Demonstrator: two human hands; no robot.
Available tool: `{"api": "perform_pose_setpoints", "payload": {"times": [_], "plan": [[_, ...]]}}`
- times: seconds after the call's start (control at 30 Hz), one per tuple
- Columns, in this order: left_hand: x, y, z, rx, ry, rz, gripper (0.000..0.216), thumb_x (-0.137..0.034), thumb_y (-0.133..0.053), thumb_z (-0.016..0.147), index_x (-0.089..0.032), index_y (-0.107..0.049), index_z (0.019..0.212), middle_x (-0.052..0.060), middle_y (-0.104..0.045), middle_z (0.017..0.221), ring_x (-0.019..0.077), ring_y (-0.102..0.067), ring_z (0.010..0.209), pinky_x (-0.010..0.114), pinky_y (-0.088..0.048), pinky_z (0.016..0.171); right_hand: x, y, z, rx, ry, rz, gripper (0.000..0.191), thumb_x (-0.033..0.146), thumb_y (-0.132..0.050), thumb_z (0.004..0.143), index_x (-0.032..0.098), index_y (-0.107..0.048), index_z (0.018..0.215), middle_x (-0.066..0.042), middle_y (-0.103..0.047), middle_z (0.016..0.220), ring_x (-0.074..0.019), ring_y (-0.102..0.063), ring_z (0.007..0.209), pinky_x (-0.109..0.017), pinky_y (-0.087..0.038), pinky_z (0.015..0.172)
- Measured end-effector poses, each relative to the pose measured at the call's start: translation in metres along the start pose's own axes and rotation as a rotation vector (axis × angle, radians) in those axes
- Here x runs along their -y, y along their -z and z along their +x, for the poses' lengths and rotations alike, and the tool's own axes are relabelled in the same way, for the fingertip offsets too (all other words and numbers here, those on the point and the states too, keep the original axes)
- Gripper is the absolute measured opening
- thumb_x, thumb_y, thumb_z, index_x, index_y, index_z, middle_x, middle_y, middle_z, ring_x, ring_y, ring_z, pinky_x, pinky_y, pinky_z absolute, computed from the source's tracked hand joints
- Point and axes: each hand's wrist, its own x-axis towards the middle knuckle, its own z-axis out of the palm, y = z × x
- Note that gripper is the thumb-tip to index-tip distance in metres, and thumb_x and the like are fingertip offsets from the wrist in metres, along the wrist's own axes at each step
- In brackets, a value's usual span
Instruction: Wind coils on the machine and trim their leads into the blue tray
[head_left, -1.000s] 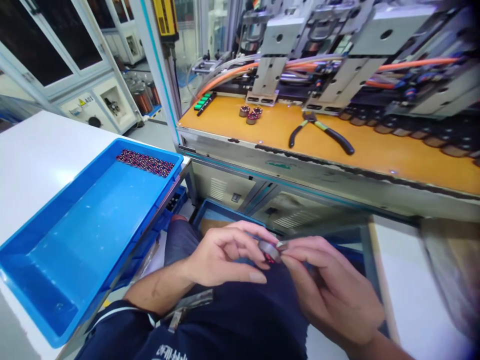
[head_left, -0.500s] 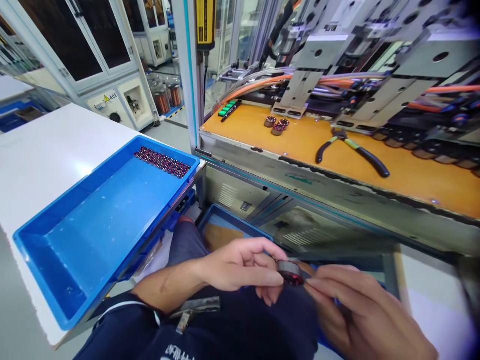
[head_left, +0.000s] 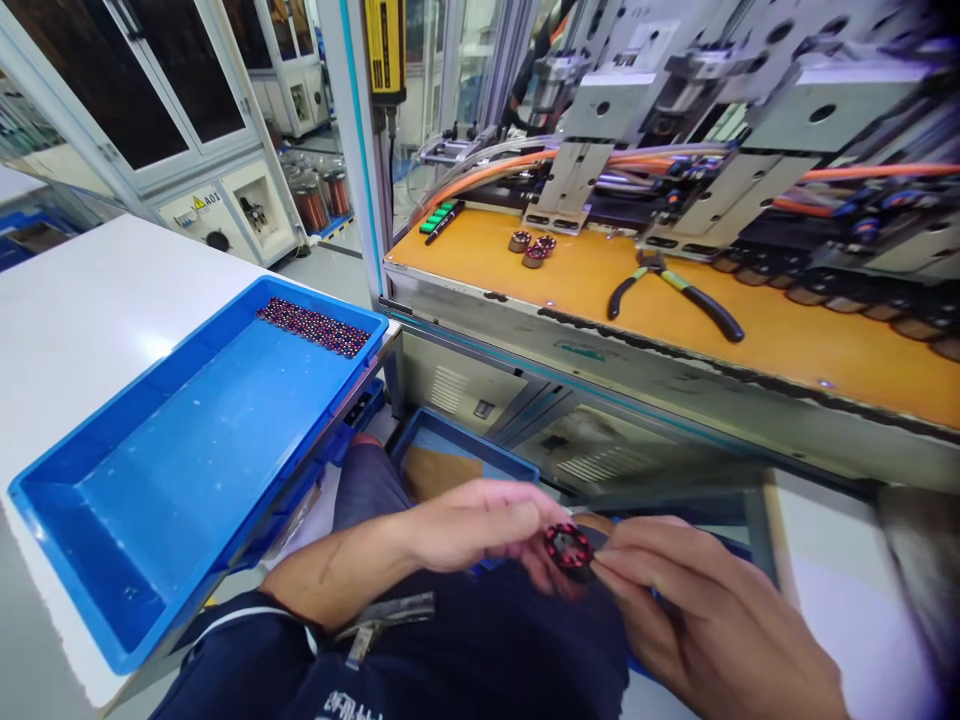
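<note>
A small ring-shaped motor stator (head_left: 568, 548), dark on its outside with red parts around its face, is held low in front of my body. My left hand (head_left: 480, 530) has it from the left, with the index finger along its top and blurred fingers beneath. From the right, my right hand (head_left: 675, 590) pinches at the rim with thumb and forefinger. Whether a fine wire lies in that pinch is too small to tell. The stator's face is turned up toward me, slightly tilted.
On the left table (head_left: 67, 290), a blue tray (head_left: 202, 420) holds packed rows of stators (head_left: 315, 327) at its far end. Three stators (head_left: 533, 256) and black-handled cutting pliers (head_left: 675, 290) lie on the orange machine bench (head_left: 577, 275). Another blue tray (head_left: 427, 420) sits below.
The stator has turned, so its red face now shows instead of its side. My left thumb has lifted off its front. The whole view has shifted slightly.
</note>
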Motion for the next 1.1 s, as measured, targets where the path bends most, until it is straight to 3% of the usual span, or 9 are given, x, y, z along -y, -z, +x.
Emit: {"api": "perform_pose_setpoints", "payload": {"times": [0.1, 0.33, 0.43, 0.53, 0.67, 0.73, 0.87, 0.97, 1.1], "plan": [[0.001, 0.001, 0.000, 0.092, 0.151, 0.066, 0.053, -0.062, -0.073, 0.073, -0.013, -0.060, 0.088, 0.001, -0.065, 0.061, 0.0127, -0.064, 0.051, 0.021, -0.045, 0.050, -0.001, 0.004, 0.001, 0.012, -0.008, 0.027, 0.021, 0.017, -0.051, 0.098, 0.017, -0.061, 0.079, -0.003, -0.062, 0.069, -0.0101, -0.061, 0.059, -0.019, -0.052, 0.056], [-0.002, 0.001, -0.002, 0.077, -0.073, 0.041, 0.031, -0.034, -0.070, 0.087, -0.017, -0.050, 0.104, 0.001, -0.069, 0.069, 0.0128, -0.068, 0.054, 0.018, -0.048, 0.048, -0.001, -0.001, -0.005, -0.029, -0.057, 0.006, 0.010, 0.015, -0.053, 0.095, 0.018, -0.063, 0.092, -0.005, -0.067, 0.079, -0.0147, -0.067, 0.067, -0.025, -0.056, 0.057], [-0.004, -0.002, -0.005, -0.012, -0.173, 0.068, 0.029, -0.023, -0.075, 0.082, -0.018, -0.051, 0.097, 0.003, -0.071, 0.090, 0.0130, -0.072, 0.068, 0.019, -0.054, 0.058, 0.001, -0.005, -0.003, -0.077, -0.104, -0.046, 0.009, 0.013, -0.054, 0.094, 0.017, -0.062, 0.092, -0.005, -0.066, 0.079, -0.0147, -0.066, 0.067, -0.025, -0.054, 0.057], [-0.007, -0.006, -0.008, -0.103, -0.332, 0.114, 0.037, -0.015, -0.084, 0.069, -0.015, -0.048, 0.077, 0.005, -0.068, 0.113, 0.0173, -0.073, 0.092, 0.029, -0.057, 0.079, 0.004, -0.006, 0.000, -0.101, -0.179, -0.051, 0.008, 0.012, -0.056, 0.093, 0.018, -0.061, 0.092, -0.003, -0.066, 0.078, -0.0140, -0.065, 0.069, -0.024, -0.055, 0.060], [-0.010, -0.007, -0.006, -0.132, -0.347, 0.025, 0.042, -0.032, -0.088, 0.065, -0.018, -0.053, 0.084, 0.007, -0.070, 0.115, 0.0266, -0.063, 0.121, 0.041, -0.050, 0.099, 0.002, -0.002, 0.002, -0.079, -0.145, 0.053, 0.008, 0.013, -0.054, 0.093, 0.019, -0.059, 0.091, -0.003, -0.065, 0.079, -0.0131, -0.065, 0.068, -0.023, -0.054, 0.059], [-0.008, -0.006, -0.002, -0.074, -0.205, 0.006, 0.046, -0.048, -0.080, 0.073, -0.017, -0.059, 0.100, 0.012, -0.071, 0.112, 0.0245, -0.067, 0.113, 0.036, -0.053, 0.092, 0.000, 0.000, 0.002, -0.057, -0.101, 0.104, 0.008, 0.013, -0.053, 0.094, 0.018, -0.058, 0.091, -0.004, -0.065, 0.078, -0.0130, -0.064, 0.067, -0.023, -0.054, 0.059], [-0.003, -0.001, 0.001, 0.171, 0.064, 0.011, 0.046, -0.055, -0.062, 0.087, -0.011, -0.059, 0.097, 0.007, -0.069, 0.069, 0.0157, -0.069, 0.059, 0.022, -0.050, 0.054, -0.005, 0.004, 0.000, -0.035, -0.064, 0.131, 0.006, 0.014, -0.054, 0.093, 0.017, -0.059, 0.092, -0.005, -0.064, 0.078, -0.0136, -0.064, 0.066, -0.024, -0.055, 0.058], [-0.002, -0.001, 0.000, 0.089, -0.030, 0.090, 0.031, -0.037, -0.066, 0.089, -0.014, -0.055, 0.107, 0.002, -0.067, 0.067, 0.0127, -0.067, 0.055, 0.019, -0.049, 0.052, -0.004, 0.004, -0.001, -0.031, -0.098, 0.097, 0.008, 0.014, -0.055, 0.092, 0.019, -0.060, 0.094, -0.004, -0.066, 0.080, -0.0143, -0.065, 0.065, -0.025, -0.055, 0.058], [-0.004, -0.007, -0.002, -0.110, -0.208, 0.177, 0.032, -0.022, -0.075, 0.082, -0.018, -0.056, 0.107, 0.003, -0.069, 0.089, 0.0121, -0.071, 0.068, 0.021, -0.055, 0.062, 0.001, -0.001, 0.001, -0.046, -0.207, 0.043, 0.009, 0.012, -0.056, 0.092, 0.020, -0.060, 0.091, -0.003, -0.065, 0.078, -0.0139, -0.065, 0.068, -0.024, -0.056, 0.061]]}}
